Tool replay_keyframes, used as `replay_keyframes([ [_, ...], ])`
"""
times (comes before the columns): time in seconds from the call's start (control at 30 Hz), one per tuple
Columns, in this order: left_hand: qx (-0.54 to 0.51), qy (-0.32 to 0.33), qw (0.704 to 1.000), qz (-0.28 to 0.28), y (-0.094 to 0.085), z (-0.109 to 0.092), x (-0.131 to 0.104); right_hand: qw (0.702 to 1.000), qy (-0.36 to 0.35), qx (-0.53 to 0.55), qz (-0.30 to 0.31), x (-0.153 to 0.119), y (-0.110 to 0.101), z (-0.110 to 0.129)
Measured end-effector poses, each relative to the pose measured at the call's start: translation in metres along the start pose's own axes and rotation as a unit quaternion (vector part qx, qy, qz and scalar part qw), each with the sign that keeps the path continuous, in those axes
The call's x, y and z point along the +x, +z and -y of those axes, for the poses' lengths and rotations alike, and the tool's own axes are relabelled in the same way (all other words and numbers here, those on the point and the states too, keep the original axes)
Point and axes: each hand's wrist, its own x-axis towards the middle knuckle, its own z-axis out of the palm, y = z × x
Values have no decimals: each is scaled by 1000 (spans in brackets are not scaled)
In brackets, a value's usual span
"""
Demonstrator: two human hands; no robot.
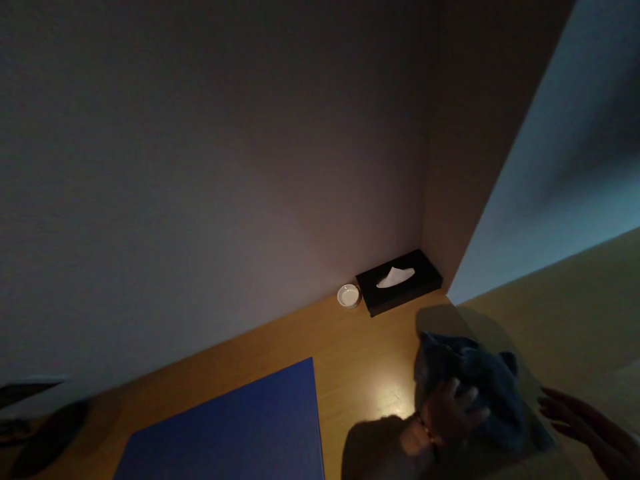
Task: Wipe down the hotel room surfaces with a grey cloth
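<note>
My left hand [449,415] grips a crumpled dark blue-grey cloth [480,380] and presses it against the wooden desk top [360,347] near the right corner. A bracelet shows at that wrist, and a dark sleeve covers the forearm. At the frame's right edge my right hand [585,423] holds nothing; its fingers are spread and point left toward the cloth, just apart from it. The light is dim, with one bright glare spot on the wood beside the cloth.
A black tissue box [400,281] with a white tissue sticking up sits in the far corner, a small white dish [349,295] beside it. A blue mat [235,430] lies front left. Dark objects [45,440] lie at the left edge. Walls close the back and right.
</note>
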Motion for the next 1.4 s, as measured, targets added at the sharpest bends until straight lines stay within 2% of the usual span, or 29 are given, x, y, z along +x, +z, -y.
replay_keyframes([
  [0.07,3,-114,993,-26,-36,21,-12,998,45,47,21,9,5,4],
  [0.13,31,-188,976,-102,-83,34,-3,994,80,73,22,11,16,15],
  [0.23,97,-205,957,-182,-145,44,34,987,110,97,62,8,41,43],
  [0.3,121,-229,950,-176,-167,54,49,986,106,94,92,8,56,60],
  [0.37,125,-262,946,-147,-170,68,42,987,92,83,101,12,65,69],
  [0.4,122,-276,943,-136,-166,76,29,988,82,82,103,16,67,69],
  [0.47,112,-312,934,-132,-154,91,-14,987,78,81,111,27,65,64],
  [0.53,97,-377,911,-136,-144,107,-72,987,83,84,111,37,59,53],
  [0.6,89,-468,868,-138,-140,126,-133,986,92,89,104,43,55,41],
  [0.7,99,-617,766,-151,-139,160,-204,989,85,74,96,45,54,25],
  [0.77,116,-675,713,-151,-137,182,-222,993,42,21,109,42,56,18],
  [0.8,128,-685,703,-141,-135,189,-220,993,11,-17,119,39,58,15],
  [0.87,164,-671,714,-109,-125,191,-195,986,-41,-90,131,34,60,12],
  [0.93,207,-616,755,-91,-109,170,-150,982,-61,-125,129,28,59,11],
  [1.0,236,-531,808,-93,-86,128,-97,983,-57,-123,123,24,52,10],
  [1.07,237,-443,859,-102,-57,75,-46,986,-49,-106,119,19,39,5],
  [1.13,197,-366,903,-111,-28,21,1,989,-38,-85,112,16,20,-4],
  [1.2,104,-305,941,-105,-9,-21,45,993,-24,-60,100,16,-4,-17],
  [1.27,-26,-250,965,-72,-9,-49,89,995,-18,-39,85,21,-34,-33],
  [1.3,-91,-227,968,-53,-18,-59,111,996,-19,-28,78,25,-51,-42],
  [1.37,-176,-191,965,-41,-50,-75,153,998,-14,6,57,36,-92,-59],
  [1.4,-185,-175,965,-59,-72,-85,173,999,-3,26,44,42,-115,-66],
])
